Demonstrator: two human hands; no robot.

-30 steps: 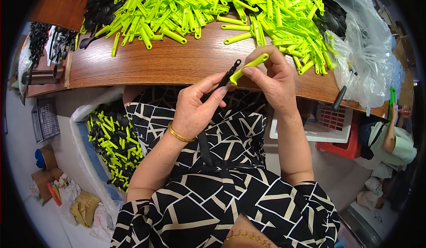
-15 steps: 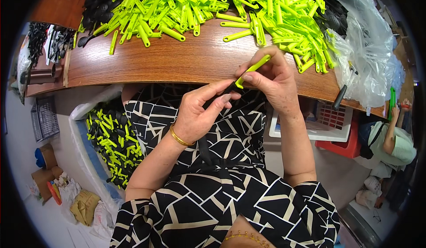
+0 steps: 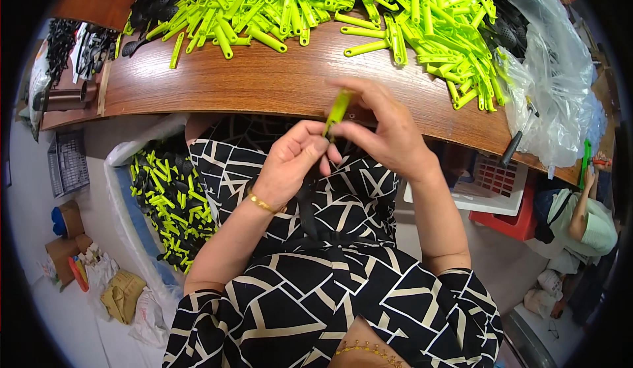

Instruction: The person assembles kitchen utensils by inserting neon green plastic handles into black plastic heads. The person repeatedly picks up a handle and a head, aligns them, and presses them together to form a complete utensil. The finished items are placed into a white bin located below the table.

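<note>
Over my lap, just off the table's near edge, my left hand [image 3: 290, 164] is closed in a pinch round the lower end of a lime-green handle [image 3: 338, 108]. A dark piece shows at its base; the rest is hidden by my fingers, so its kind cannot be made out. The handle stands tilted upward and is smeared by motion. My right hand [image 3: 390, 134] is beside it with thumb and fingers spread apart. Its thumb is close to the handle's base, and its blurred fingertips reach over the top; whether they touch it I cannot tell.
Lime-green handles [image 3: 264, 12] lie heaped on the wooden table [image 3: 217, 91], with black slotted utensil heads [image 3: 155, 15] behind. A lined bin [image 3: 175, 203] at my left holds green-handled black pieces. Clear plastic [image 3: 554, 71], a black-handled tool [image 3: 512, 147] and a white crate [image 3: 491, 187] are at right.
My right hand has loosened from its pinch on the green handle and spread, moving left. The handle has swung more upright and shifted left in my left hand. The view has turned slightly.
</note>
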